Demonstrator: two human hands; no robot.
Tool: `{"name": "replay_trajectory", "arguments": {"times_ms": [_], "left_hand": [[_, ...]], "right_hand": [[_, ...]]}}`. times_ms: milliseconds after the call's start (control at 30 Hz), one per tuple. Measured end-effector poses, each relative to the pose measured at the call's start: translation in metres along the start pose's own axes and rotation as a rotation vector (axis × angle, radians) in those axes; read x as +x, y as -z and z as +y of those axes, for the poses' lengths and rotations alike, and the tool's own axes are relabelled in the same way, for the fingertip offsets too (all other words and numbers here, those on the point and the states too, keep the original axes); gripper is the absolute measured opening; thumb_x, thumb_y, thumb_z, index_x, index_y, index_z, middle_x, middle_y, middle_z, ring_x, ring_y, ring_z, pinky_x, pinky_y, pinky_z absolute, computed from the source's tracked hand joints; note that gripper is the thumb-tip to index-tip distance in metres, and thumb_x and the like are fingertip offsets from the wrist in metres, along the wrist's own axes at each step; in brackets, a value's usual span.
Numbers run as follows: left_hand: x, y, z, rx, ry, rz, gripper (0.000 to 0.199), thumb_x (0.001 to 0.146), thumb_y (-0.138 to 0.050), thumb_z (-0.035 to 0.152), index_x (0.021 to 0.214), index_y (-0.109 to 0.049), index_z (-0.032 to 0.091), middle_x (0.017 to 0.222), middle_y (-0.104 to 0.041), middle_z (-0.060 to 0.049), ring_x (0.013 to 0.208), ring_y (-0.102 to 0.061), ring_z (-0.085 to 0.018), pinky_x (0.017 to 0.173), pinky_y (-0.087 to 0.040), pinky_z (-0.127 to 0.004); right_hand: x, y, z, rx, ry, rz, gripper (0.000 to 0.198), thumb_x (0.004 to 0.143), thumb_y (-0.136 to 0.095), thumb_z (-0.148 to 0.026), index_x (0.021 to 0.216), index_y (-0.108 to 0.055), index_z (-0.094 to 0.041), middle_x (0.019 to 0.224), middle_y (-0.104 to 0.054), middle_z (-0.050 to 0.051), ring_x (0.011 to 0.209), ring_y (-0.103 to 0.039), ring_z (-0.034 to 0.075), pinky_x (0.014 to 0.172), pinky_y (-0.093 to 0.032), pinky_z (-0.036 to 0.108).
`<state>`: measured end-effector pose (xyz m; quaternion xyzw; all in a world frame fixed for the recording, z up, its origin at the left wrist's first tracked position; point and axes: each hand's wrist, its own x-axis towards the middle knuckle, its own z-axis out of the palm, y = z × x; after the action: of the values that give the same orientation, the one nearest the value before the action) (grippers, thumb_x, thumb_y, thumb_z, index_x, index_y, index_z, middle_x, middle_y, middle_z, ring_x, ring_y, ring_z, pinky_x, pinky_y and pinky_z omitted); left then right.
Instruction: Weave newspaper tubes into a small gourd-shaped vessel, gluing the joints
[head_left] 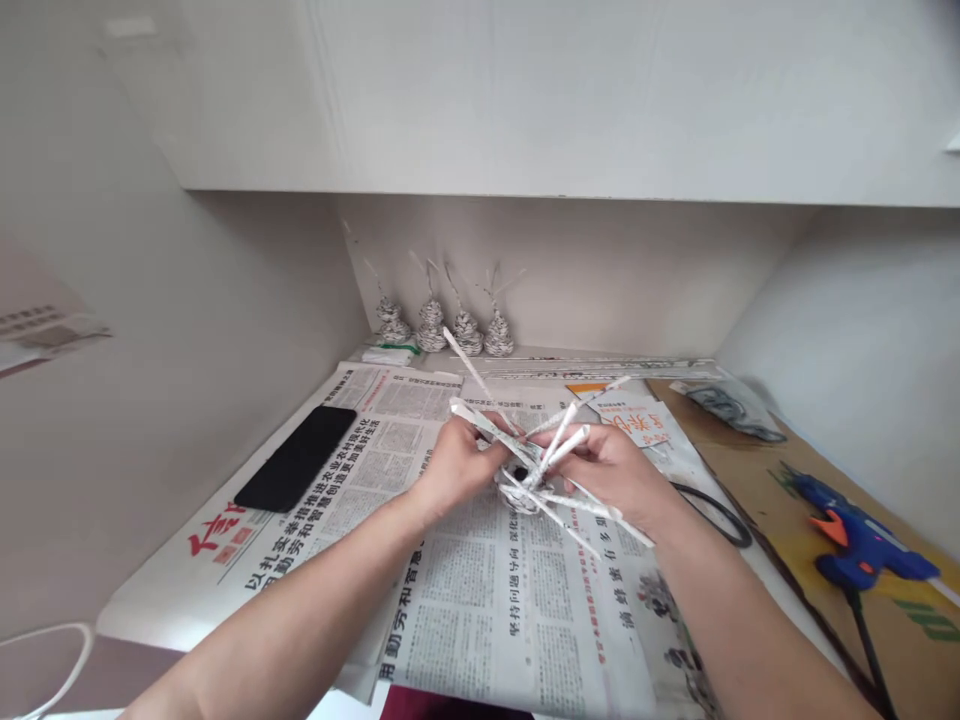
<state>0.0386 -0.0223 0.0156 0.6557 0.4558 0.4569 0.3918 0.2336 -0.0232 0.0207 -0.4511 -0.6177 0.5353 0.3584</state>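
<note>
Above the newspaper sheets, my left hand and my right hand meet around a small woven newspaper piece with a dark round opening. Several rolled paper tubes fan out of it in different directions. My left hand is closed, its thumb and fingers pinching the tubes on the left side of the opening. On the right side, my right hand is closed around the tubes and the woven edge. Some fingertips of both hands are hidden behind the piece.
Several gourd-shaped woven pieces stand along the back wall. A black phone lies on the newspaper to the left. A blue glue gun rests on cardboard to the right, near a plastic bag. Long thin tubes lie at the back.
</note>
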Motion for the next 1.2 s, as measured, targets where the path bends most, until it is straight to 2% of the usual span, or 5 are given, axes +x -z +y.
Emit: {"name": "replay_trajectory", "arguments": {"times_ms": [367, 633, 767, 1067, 1200], "left_hand": [[-0.006, -0.006, -0.005, 0.058, -0.11, -0.013, 0.01, 0.082, -0.054, 0.018, 0.081, -0.064, 0.016, 0.076, -0.067, -0.002, 0.075, -0.063, -0.017, 0.07, -0.048, -0.025], [-0.003, -0.004, -0.001, 0.014, -0.062, -0.032, 0.011, 0.079, -0.057, 0.013, 0.084, -0.066, 0.014, 0.083, -0.069, -0.003, 0.077, -0.065, -0.016, 0.07, -0.051, -0.025], [-0.004, -0.006, -0.006, 0.014, -0.059, -0.014, 0.011, 0.076, -0.061, 0.012, 0.085, -0.065, 0.015, 0.079, -0.069, -0.002, 0.072, -0.065, -0.014, 0.066, -0.051, -0.023], [-0.009, -0.01, -0.008, 0.096, -0.138, 0.037, 0.012, 0.073, -0.061, 0.008, 0.079, -0.064, 0.017, 0.075, -0.068, 0.002, 0.069, -0.062, -0.012, 0.063, -0.047, -0.021], [-0.011, -0.013, -0.009, 0.113, -0.152, 0.064, 0.009, 0.074, -0.062, 0.01, 0.078, -0.064, 0.017, 0.074, -0.067, 0.002, 0.068, -0.062, -0.012, 0.063, -0.048, -0.021]], "right_hand": [[-0.003, 0.004, -0.009, -0.068, -0.057, 0.01, 0.02, 0.073, -0.07, -0.027, 0.09, -0.073, -0.018, 0.062, -0.064, 0.0, 0.05, -0.051, 0.012, 0.047, -0.039, 0.024], [-0.003, 0.01, 0.001, -0.629, 0.385, 0.216, 0.016, 0.082, -0.062, -0.023, 0.091, -0.075, -0.026, 0.092, -0.074, 0.003, 0.082, -0.067, 0.022, 0.076, -0.052, 0.037], [-0.006, 0.002, -0.006, -0.768, 0.623, 0.302, 0.011, 0.08, -0.067, -0.023, 0.085, -0.076, -0.027, 0.088, -0.074, 0.001, 0.088, -0.066, 0.022, 0.083, -0.05, 0.038], [-0.011, -0.013, -0.01, -0.572, 0.341, 0.209, 0.013, 0.079, -0.07, -0.036, 0.081, -0.074, -0.025, 0.074, -0.072, 0.0, 0.064, -0.064, 0.016, 0.06, -0.047, 0.028], [-0.013, -0.016, -0.011, -0.558, 0.349, 0.226, 0.015, 0.084, -0.064, -0.037, 0.082, -0.071, -0.023, 0.072, -0.07, 0.0, 0.063, -0.063, 0.015, 0.057, -0.044, 0.025]]}}
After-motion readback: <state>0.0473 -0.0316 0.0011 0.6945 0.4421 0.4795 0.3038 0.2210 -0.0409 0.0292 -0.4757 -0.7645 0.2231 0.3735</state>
